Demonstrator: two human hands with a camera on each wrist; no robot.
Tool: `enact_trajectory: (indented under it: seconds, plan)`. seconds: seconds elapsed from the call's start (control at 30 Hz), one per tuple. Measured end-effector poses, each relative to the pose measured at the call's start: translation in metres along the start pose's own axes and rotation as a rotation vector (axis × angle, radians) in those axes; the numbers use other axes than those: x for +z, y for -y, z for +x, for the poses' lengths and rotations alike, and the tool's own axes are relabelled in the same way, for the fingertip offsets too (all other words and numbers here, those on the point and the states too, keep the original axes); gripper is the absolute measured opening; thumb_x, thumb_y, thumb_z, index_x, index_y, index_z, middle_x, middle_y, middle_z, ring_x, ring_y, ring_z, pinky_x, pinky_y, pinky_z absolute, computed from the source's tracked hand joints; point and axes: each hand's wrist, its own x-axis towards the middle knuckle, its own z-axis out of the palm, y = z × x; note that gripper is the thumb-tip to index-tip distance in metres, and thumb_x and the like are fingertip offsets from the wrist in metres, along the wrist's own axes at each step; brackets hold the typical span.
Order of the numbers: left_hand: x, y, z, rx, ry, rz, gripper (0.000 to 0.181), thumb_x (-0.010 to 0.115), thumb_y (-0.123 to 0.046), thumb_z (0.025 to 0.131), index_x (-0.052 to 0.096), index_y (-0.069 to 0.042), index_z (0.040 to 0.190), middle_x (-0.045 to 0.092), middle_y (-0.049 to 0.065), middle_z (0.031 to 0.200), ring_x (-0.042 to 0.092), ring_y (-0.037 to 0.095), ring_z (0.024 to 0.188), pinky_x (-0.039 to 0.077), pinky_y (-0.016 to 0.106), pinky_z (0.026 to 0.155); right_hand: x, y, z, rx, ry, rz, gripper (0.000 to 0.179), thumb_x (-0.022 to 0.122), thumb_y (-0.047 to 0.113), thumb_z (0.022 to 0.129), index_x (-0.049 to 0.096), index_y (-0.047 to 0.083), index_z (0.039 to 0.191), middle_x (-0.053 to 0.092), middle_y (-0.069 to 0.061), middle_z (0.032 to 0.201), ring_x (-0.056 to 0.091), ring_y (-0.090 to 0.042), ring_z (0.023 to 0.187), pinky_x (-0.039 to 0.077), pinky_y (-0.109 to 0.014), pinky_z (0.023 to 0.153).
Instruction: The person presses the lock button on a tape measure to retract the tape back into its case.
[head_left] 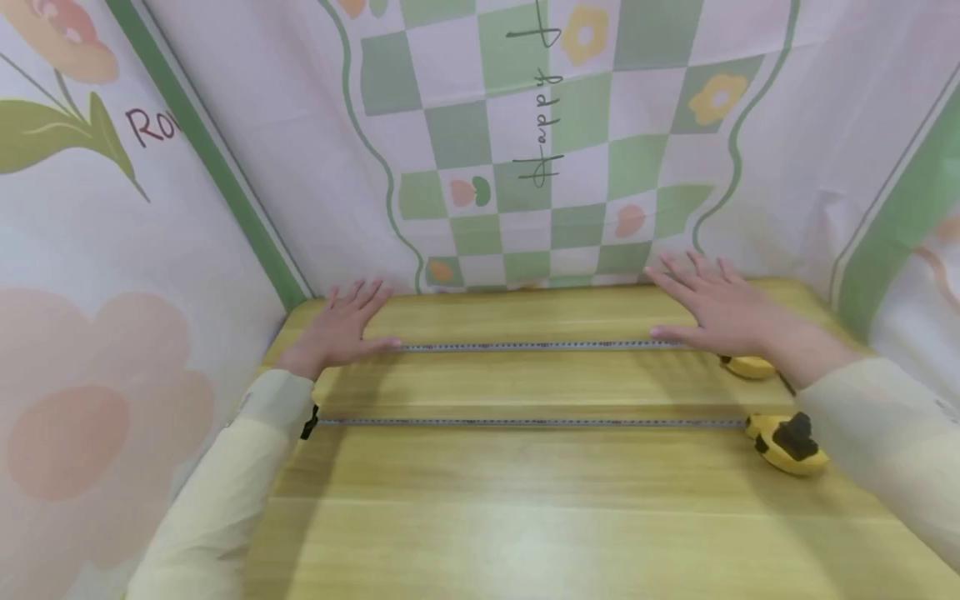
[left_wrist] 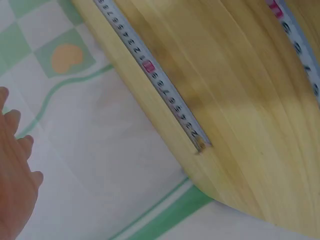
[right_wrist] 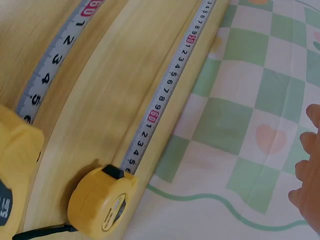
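Note:
Two yellow-and-black tape measures lie on the wooden table with their blades drawn out side by side. The nearer tape measure (head_left: 787, 443) is below my right forearm, its blade (head_left: 525, 423) running left to a black piece (head_left: 310, 422). Behind it, the farther tape measure (right_wrist: 97, 200) is partly hidden by my right hand (head_left: 723, 310) in the head view. Its blade (head_left: 525, 345) stretches between my hands, and its metal hook end (left_wrist: 202, 145) shows in the left wrist view. My left hand (head_left: 341, 329) has spread fingers and holds nothing. Spread likewise, my right hand holds nothing.
The wooden table (head_left: 495, 508) has rounded far corners. A cloth (head_left: 525, 125) with green-and-white checks and flowers hangs along its far edge. More printed cloth (head_left: 97, 333) stands at the left. A black strap (right_wrist: 45, 231) lies by the farther tape measure.

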Motion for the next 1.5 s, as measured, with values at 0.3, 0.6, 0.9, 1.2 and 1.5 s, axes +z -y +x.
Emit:
enact_trajectory:
  seconds: [0.3, 0.6, 0.9, 1.2, 1.5]
  plan:
    - [0.009, 0.028, -0.017, -0.084, -0.007, -0.073, 0.095, 0.046, -0.071, 0.089, 0.009, -0.016, 0.157, 0.006, 0.013, 0.161, 0.001, 0.036, 0.146, -0.006, 0.058, 0.113, 0.004, -0.014, -0.017, 0.036, -0.012, -0.003, 0.089, 0.052, 0.055, 0.095, -0.002, 0.018, 0.156, -0.009, -0.014, 0.160, -0.014, -0.045, 0.141, -0.020, -0.051, 0.108]
    - [0.017, 0.049, -0.032, -0.129, -0.025, -0.122, 0.095, 0.052, -0.067, 0.088, 0.015, -0.012, 0.156, 0.010, 0.015, 0.160, 0.008, 0.043, 0.144, 0.001, 0.063, 0.112, 0.008, -0.033, -0.034, 0.094, -0.048, 0.044, 0.090, 0.057, 0.050, 0.094, 0.004, 0.013, 0.157, -0.001, -0.024, 0.158, -0.012, -0.047, 0.141, -0.022, -0.050, 0.108]
    - [0.027, 0.063, -0.039, -0.162, -0.054, -0.171, 0.094, 0.056, -0.064, 0.088, 0.020, -0.009, 0.155, 0.017, 0.019, 0.158, 0.014, 0.043, 0.143, 0.009, 0.065, 0.111, 0.016, -0.051, -0.047, 0.152, -0.042, 0.123, 0.090, 0.056, 0.048, 0.096, 0.000, 0.011, 0.156, -0.004, -0.026, 0.157, -0.010, -0.049, 0.140, -0.019, -0.052, 0.109]
    - [0.044, 0.079, -0.045, -0.188, -0.047, -0.164, 0.091, 0.059, -0.059, 0.089, 0.030, 0.003, 0.149, 0.030, 0.027, 0.151, 0.026, 0.046, 0.137, 0.015, 0.061, 0.112, 0.043, -0.073, -0.054, 0.169, -0.059, 0.162, 0.101, 0.067, 0.048, 0.089, 0.005, 0.003, 0.155, 0.005, -0.033, 0.154, 0.005, -0.055, 0.138, -0.003, -0.064, 0.110]
    - [0.051, 0.080, -0.047, -0.195, -0.048, -0.116, 0.082, 0.062, -0.050, 0.091, 0.036, 0.006, 0.145, 0.035, 0.029, 0.147, 0.031, 0.047, 0.133, 0.019, 0.064, 0.109, 0.057, -0.073, -0.057, 0.192, 0.018, 0.313, 0.112, 0.080, 0.050, 0.075, 0.019, -0.006, 0.150, 0.018, -0.038, 0.149, 0.019, -0.058, 0.133, 0.016, -0.069, 0.105]
